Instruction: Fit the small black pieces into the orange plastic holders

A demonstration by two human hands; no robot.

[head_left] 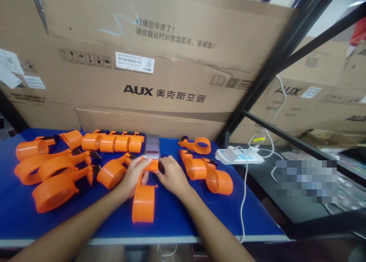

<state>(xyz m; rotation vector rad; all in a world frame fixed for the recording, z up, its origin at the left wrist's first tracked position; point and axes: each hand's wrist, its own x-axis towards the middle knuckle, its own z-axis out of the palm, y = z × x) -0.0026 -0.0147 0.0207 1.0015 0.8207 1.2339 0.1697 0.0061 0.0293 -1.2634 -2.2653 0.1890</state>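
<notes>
An orange plastic tape dispenser (143, 204) is held over the blue table, its round hub hanging toward me. My left hand (135, 175) is closed around its upper end, the thumb lying along the top. At the right side of that end, my right hand (172, 175) has its fingers bent inward and pinches a dark part there; the fingers hide most of it. Left of my left hand lies another orange tape dispenser (111, 173) with a black end. Just beyond my hands rests a phone-like flat object (152, 147).
More tape dispensers lie at left (55, 191), in a back row (107, 142) and at right (219, 181). A white power strip (239, 156) with cables sits past the blue table's (177, 224) right edge. Large cardboard boxes (171, 75) and a black metal frame (257, 75) stand behind.
</notes>
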